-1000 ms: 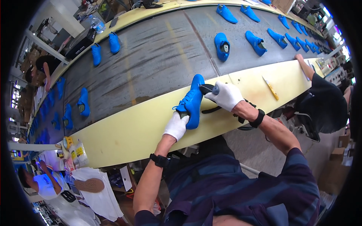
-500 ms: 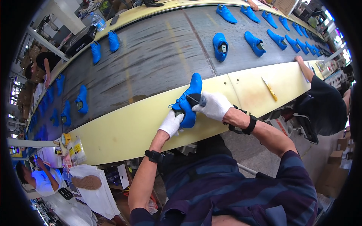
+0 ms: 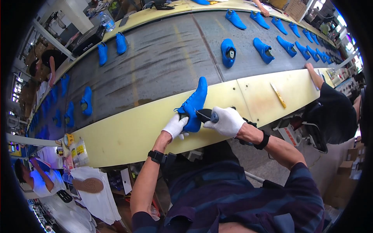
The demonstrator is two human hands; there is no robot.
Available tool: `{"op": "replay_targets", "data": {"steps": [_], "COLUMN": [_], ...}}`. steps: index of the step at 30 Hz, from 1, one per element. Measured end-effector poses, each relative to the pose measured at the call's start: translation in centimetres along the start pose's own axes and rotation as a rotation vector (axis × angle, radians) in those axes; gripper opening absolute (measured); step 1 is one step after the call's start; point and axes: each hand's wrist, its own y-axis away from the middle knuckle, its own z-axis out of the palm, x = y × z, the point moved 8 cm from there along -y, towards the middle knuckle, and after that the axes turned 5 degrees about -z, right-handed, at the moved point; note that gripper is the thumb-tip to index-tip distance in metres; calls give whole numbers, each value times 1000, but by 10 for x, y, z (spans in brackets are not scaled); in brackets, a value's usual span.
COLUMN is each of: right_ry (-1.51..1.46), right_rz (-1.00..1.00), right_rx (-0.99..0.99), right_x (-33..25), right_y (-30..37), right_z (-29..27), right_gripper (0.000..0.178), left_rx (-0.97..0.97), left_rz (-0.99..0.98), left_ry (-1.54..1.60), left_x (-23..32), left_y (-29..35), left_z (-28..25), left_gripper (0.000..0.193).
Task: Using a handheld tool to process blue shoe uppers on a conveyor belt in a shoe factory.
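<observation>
A bright blue sneaker (image 3: pixel 197 101) is held over the pale yellow bench edge, its toe toward the belt and its heel toward me. My left hand (image 3: pixel 175 126), in a white glove, grips it at the ankle opening on the left side, with the thumb near the collar. My right hand (image 3: pixel 229 121), also white-gloved, is closed around a dark brush-like tool (image 3: pixel 204 114) with a rounded grey-blue handle end. The tool's dark tip is at the right side of the sneaker's heel. Whether it touches the sneaker, I cannot tell.
Several blue shoes stand on the grey conveyor belt (image 3: pixel 163 58). A yellow-handled knife (image 3: pixel 278 95) lies on the bench to the right. Tape (image 3: pixel 68 139) sits at the left end. A co-worker's arm (image 3: pixel 315 77) rests on the bench at right; other people work further off.
My right hand and the brush-like tool have moved right and slightly nearer me, off the sneaker's upper. The left hand keeps its grip. The whole view has shifted slightly.
</observation>
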Motion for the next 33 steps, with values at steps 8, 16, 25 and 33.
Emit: {"op": "replay_targets", "data": {"steps": [8,16,25,33], "right_ry": [-100,48,49,24], "right_rz": [-9,-3,-209,-106], "right_rx": [54,213,284,118], "right_x": [-5,22,2,-7], "right_y": [-32,-21,-7,-28], "right_z": [8,-1,-13,5], "right_gripper": [45,46,43,44], "left_rx": [14,-1,-23,26], "left_rz": [6,11,9,-51], "left_ry": [-41,-44,-36,-87], "left_x": [10,7,7,6], "left_y": [6,5,7,8], "left_z": [4,1,-2,3], "left_gripper": [44,47,47,42]}}
